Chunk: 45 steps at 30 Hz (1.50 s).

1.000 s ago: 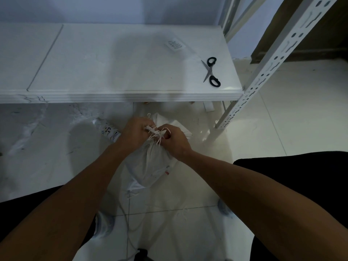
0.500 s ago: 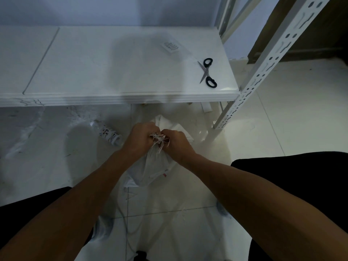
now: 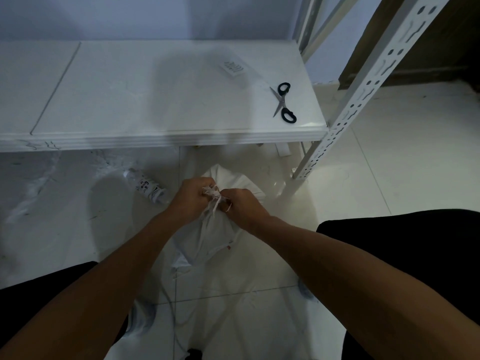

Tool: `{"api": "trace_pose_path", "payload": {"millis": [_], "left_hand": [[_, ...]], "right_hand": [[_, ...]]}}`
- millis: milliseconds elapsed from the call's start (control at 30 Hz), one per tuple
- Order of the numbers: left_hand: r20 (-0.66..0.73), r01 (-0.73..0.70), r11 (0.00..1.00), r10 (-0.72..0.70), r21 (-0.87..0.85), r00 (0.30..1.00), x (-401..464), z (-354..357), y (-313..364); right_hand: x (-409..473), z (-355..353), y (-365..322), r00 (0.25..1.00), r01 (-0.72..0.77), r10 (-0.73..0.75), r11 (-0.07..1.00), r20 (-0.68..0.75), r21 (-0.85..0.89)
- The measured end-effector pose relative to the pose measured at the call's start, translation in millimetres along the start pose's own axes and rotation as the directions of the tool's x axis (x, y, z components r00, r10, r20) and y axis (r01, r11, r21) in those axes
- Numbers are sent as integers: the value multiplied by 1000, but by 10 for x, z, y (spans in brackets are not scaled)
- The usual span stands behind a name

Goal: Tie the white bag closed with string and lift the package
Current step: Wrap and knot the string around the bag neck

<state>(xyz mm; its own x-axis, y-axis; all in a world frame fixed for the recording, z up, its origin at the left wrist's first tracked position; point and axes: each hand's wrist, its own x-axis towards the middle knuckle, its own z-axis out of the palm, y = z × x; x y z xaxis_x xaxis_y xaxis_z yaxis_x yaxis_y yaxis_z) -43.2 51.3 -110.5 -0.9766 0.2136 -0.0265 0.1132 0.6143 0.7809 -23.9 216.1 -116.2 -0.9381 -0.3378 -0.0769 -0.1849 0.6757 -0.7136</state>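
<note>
A white bag [image 3: 213, 237] stands on the tiled floor between my knees, its gathered neck bunched at the top. White string [image 3: 213, 196] is wound around that neck, with frayed ends sticking out. My left hand [image 3: 191, 198] grips the string and neck from the left. My right hand [image 3: 241, 205] grips them from the right, knuckles almost touching the left hand. A loose length of string [image 3: 172, 302] trails down over the floor toward me. The knot itself is hidden by my fingers.
A low white shelf board [image 3: 155, 100] lies just beyond the bag, with black-handled scissors [image 3: 283, 102] and a small label [image 3: 233, 66] near its right end. A perforated white rack post [image 3: 363, 81] rises at right. A plastic bottle [image 3: 148, 187] lies on the floor at left.
Both hands have stayed at the bag's neck, drawing closer together around the string. The view has shifted slightly; the bag has not left the floor.
</note>
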Motion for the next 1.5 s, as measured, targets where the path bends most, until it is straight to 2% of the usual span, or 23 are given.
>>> {"api": "trace_pose_path", "payload": {"millis": [167, 233, 333, 467, 633, 733, 1033, 1200, 1500], "left_hand": [[91, -83, 981, 68, 177, 993, 40, 9, -62], [165, -48, 994, 32, 97, 986, 22, -16, -111], [251, -26, 1000, 24, 3, 968, 14, -67, -129], [145, -156, 978, 136, 136, 980, 24, 5, -99], [44, -120, 992, 118, 45, 992, 4, -46, -168], [77, -157, 988, 156, 1, 985, -35, -26, -99], [181, -308, 948, 290, 79, 940, -14, 23, -120], [209, -319, 945, 297, 77, 932, -20, 79, -56], [234, -276, 952, 241, 131, 942, -99, 145, 31]], "right_hand": [[-5, 11, -64, 997, -79, 79, 997, -26, 17], [22, -5, -57, 991, -130, 130, 991, -23, -10], [39, -20, -29, 992, -128, 129, 991, 5, -40], [31, -66, 16, 994, -96, 97, 995, 48, -17], [51, -95, 9, 994, -88, 88, 996, 62, -16], [60, -93, 36, 995, -72, 77, 995, 59, -70], [16, -243, 114, 992, 20, 3, 984, 126, -180], [-19, -289, 171, 992, 79, -47, 957, 119, -280], [-112, -326, 281, 991, 89, -56, 955, 124, -283]]}}
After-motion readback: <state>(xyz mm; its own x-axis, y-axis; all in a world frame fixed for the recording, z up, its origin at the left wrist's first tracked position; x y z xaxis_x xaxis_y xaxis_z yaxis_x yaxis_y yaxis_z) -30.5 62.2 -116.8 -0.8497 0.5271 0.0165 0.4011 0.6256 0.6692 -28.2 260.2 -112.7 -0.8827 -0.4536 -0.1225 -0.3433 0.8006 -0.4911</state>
